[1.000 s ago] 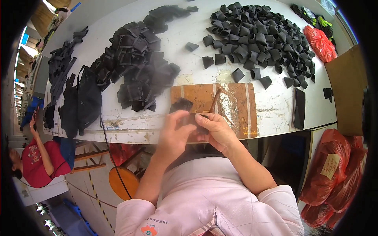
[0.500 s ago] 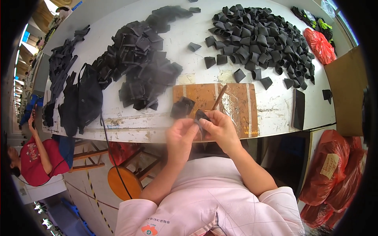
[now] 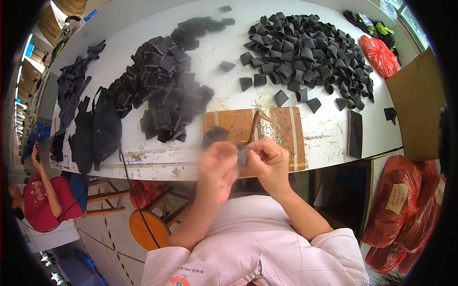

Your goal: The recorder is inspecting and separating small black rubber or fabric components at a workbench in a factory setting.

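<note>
In front of me, at the table's near edge, my right hand (image 3: pixel 270 162) pinches a small dark grey fabric piece (image 3: pixel 243 156) between thumb and fingers. My left hand (image 3: pixel 218 169) is just left of that piece, its fingers curled and smeared by motion; whether they touch the fabric I cannot make out. Below both hands lies a brown taped cardboard board (image 3: pixel 281 125). A slim brown stick (image 3: pixel 255 126) slants up from behind my right fingers; its lower end is hidden. One flat black fabric piece (image 3: pixel 214 136) rests on the board's left part.
Flat black pieces (image 3: pixel 164 90) are heaped left of centre, folded loop-like ones (image 3: pixel 305 52) at the far right. Black strips (image 3: pixel 71 86) and a black bag (image 3: pixel 106 124) lie at left. A dark block (image 3: pixel 354 134) and red bags (image 3: pixel 393 200) are on the right. A person (image 3: pixel 50 200) sits left.
My left hand has pulled slightly left and blurs. The fabric piece stays in my right fingers but is turned, showing a greyer face. The whole view has shifted slightly.
</note>
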`<state>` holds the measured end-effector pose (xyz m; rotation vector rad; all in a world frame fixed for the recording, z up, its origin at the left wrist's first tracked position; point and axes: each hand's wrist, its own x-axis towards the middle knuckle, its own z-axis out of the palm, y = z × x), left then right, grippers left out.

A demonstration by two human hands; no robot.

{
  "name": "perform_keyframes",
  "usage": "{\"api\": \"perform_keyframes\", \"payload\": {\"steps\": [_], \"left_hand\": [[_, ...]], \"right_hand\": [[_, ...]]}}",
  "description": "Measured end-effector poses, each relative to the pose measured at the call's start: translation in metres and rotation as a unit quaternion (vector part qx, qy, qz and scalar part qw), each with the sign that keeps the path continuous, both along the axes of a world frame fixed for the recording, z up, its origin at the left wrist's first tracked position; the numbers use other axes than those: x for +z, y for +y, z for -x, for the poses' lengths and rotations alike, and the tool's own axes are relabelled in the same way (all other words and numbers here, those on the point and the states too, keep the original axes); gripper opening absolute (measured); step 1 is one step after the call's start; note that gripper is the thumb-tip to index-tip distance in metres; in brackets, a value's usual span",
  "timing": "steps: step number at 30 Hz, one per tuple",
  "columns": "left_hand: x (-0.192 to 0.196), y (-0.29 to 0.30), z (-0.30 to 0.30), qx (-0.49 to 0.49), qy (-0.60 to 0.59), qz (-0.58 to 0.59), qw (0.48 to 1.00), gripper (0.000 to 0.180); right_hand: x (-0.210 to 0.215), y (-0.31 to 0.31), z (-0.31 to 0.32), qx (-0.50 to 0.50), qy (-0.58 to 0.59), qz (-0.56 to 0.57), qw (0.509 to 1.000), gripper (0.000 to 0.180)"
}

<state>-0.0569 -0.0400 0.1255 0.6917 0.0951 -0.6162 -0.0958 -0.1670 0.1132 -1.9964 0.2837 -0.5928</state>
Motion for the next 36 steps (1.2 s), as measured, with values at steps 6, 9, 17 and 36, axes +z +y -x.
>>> {"api": "perform_keyframes", "payload": {"steps": [6,9,17,36], "left_hand": [[0.012,-0.024,0.009,0.112,-0.235,-0.261,0.930,0.013],[0.031,-0.024,-0.008,0.076,-0.116,-0.149,0.979,0.017],[0.031,-0.023,-0.044,-0.085,0.042,0.134,0.986,0.020],[0.045,-0.030,-0.041,0.112,-0.257,0.011,0.960,0.008]], "right_hand": [[0.001,-0.015,0.005,0.287,0.063,-0.740,0.605,0.006],[0.050,-0.024,-0.003,0.248,0.085,-0.568,0.781,0.017],[0.054,-0.048,-0.048,0.292,0.095,-0.455,0.836,0.025],[0.070,-0.026,-0.029,0.081,-0.109,-0.007,0.991,0.021]]}}
